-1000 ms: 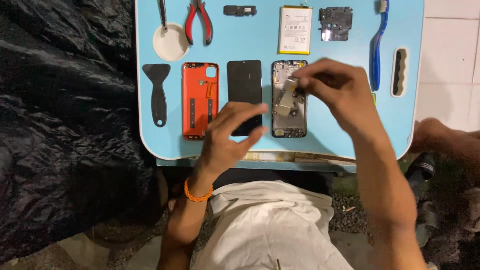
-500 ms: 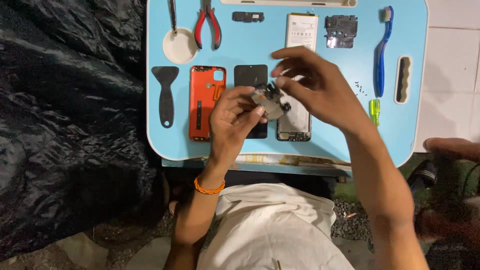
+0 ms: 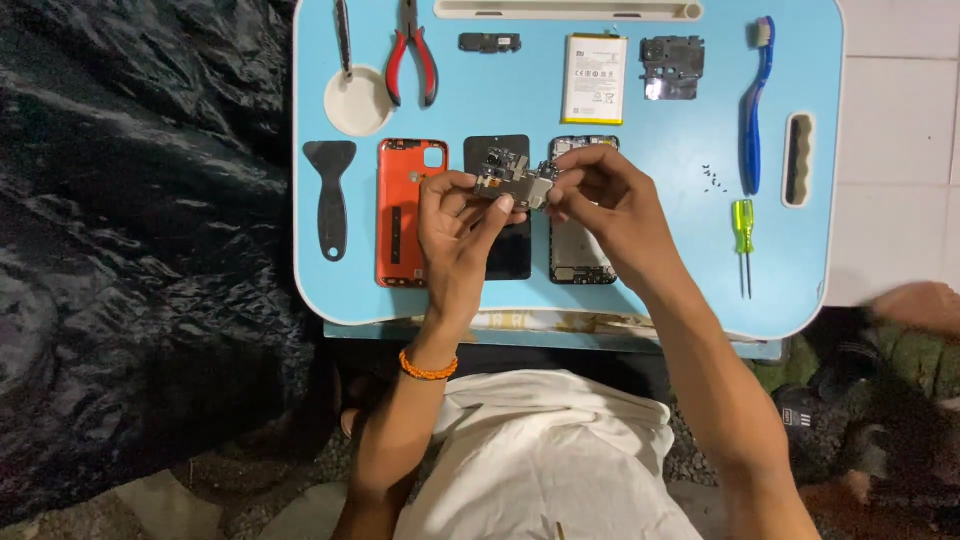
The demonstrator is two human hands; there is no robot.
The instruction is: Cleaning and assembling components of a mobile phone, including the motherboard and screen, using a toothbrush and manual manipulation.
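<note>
Held up between both hands, a small phone circuit board (image 3: 512, 180), above the middle of the light blue table (image 3: 690, 250), just over the black screen panel (image 3: 498, 240) and the open phone frame (image 3: 580, 250). Left hand (image 3: 455, 225) closed on the left end of the board, thumb and fingertips pinching the edge; right hand (image 3: 605, 200) closed on the right end in the same pinching way. Looks grey and dark, irregular in outline, with small camera modules and metal shields on top, details too small to tell further. Probably very light, thin and stiff, but fragile: better taken by the bare edges only, not by the camera parts or connectors, and without bending. Smooth edges, so likely a little slippery between fingers. Beside the screen panel, toward the left edge, an orange back cover (image 3: 410, 212) and a black scraper (image 3: 330, 195). Along the far edge, red-handled pliers (image 3: 410, 60), a white round dish (image 3: 358, 100), a white battery (image 3: 594, 78) and a dark shield plate (image 3: 672, 68). Near the right edge, a blue toothbrush (image 3: 755, 110), tiny screws (image 3: 712, 176) and a small green screwdriver (image 3: 744, 235).
</note>
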